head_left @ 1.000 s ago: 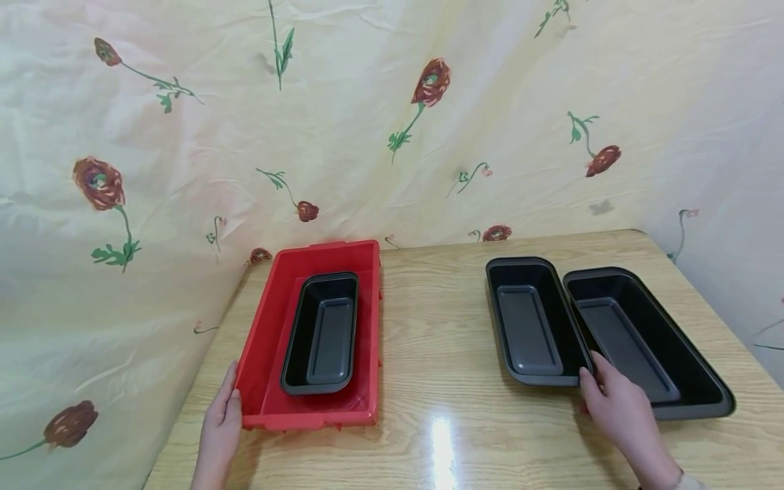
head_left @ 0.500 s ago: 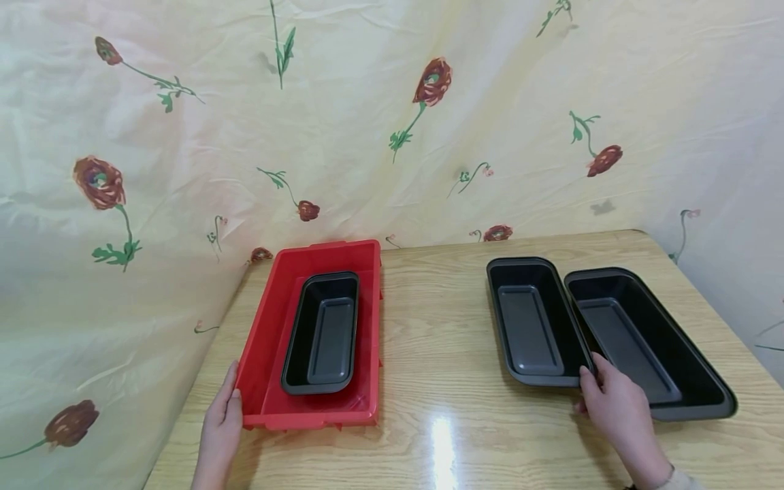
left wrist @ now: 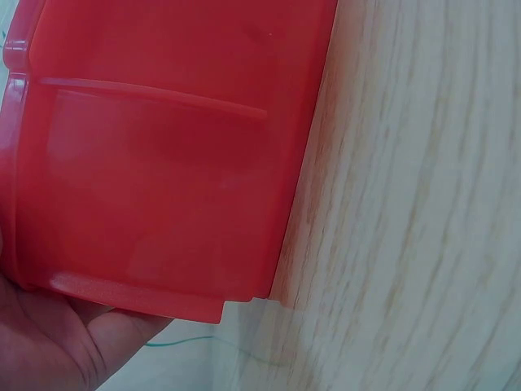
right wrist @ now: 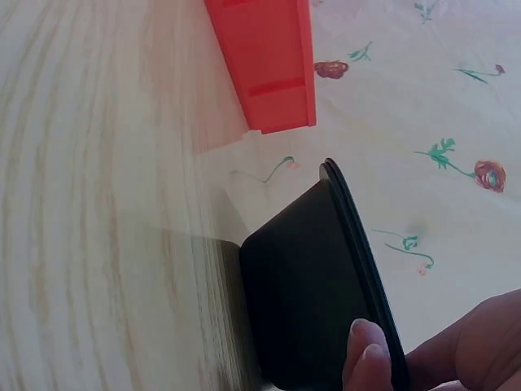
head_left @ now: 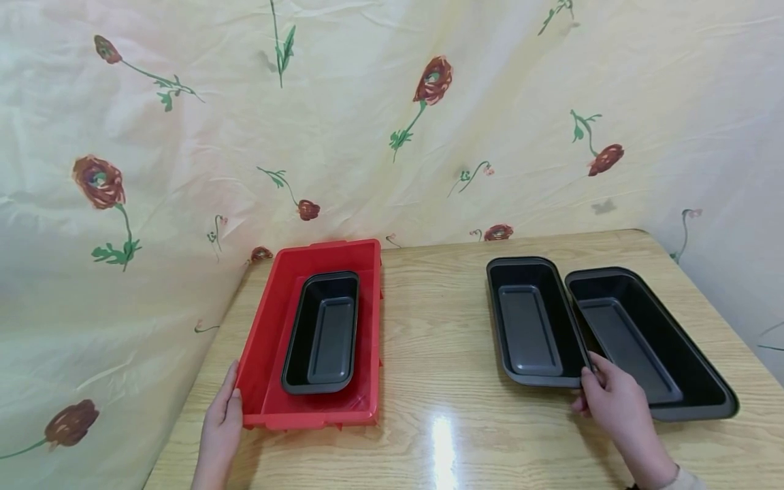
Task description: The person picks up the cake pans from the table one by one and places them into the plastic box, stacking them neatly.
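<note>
Red box (head_left: pixel 263 357): smooth; your left hand (head_left: pixel 220 423) grips its near corner.
Middle pan (head_left: pixel 529 330): dark, rounded corners; your right hand (head_left: pixel 617 403) pinches its rim.
Place: grained bench (head_left: pixel 429 327), just beside wider pan (head_left: pixel 633 347).

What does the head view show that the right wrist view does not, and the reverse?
Only the head view shows the left hand at the red tray, the pan inside that tray and the large right pan. Only the right wrist view shows a broad outer wall of the middle pan, with fingertips against it. Both show the right hand, middle pan, red tray, table and flowered backdrop.
</note>
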A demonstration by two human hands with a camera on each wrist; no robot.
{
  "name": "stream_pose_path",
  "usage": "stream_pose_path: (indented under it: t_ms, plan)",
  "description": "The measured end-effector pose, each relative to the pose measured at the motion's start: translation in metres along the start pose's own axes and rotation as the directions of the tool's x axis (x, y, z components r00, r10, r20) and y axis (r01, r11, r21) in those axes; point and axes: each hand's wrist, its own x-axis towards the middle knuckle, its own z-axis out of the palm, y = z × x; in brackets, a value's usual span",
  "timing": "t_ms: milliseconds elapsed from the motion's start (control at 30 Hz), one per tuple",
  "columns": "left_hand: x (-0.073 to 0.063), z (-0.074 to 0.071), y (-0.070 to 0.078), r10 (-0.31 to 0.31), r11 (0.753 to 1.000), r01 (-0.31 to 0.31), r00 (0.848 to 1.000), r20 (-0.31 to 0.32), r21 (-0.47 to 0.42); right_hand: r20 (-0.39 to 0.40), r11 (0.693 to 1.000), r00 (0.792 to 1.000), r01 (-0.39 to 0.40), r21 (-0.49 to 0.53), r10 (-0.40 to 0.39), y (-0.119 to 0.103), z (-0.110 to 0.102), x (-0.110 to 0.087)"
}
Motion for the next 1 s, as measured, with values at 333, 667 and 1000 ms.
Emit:
stream_pose_path:
  t_ms: [333,667,1000]
  plan:
    - [-0.0005,-0.0004,0.0002,-0.002,1.000,0.002,1.000,0.003,-0.001,0.067,0.988,0.998,0.003,0.157,-0.014,-0.0010,-0.0014,0.0000]
    - [0.0002,-0.0002,-0.0003,-0.016,1.000,0.016,1.000,0.004,-0.009,0.161,0.971,0.987,-0.053,0.233,0.016,-0.0002,-0.0043,0.0052]
    - [-0.0004,-0.0006,0.0006,0.000,1.000,0.000,1.000,0.004,-0.007,0.212,0.941,0.977,-0.089,0.326,0.019,0.0001,-0.0060,0.0068]
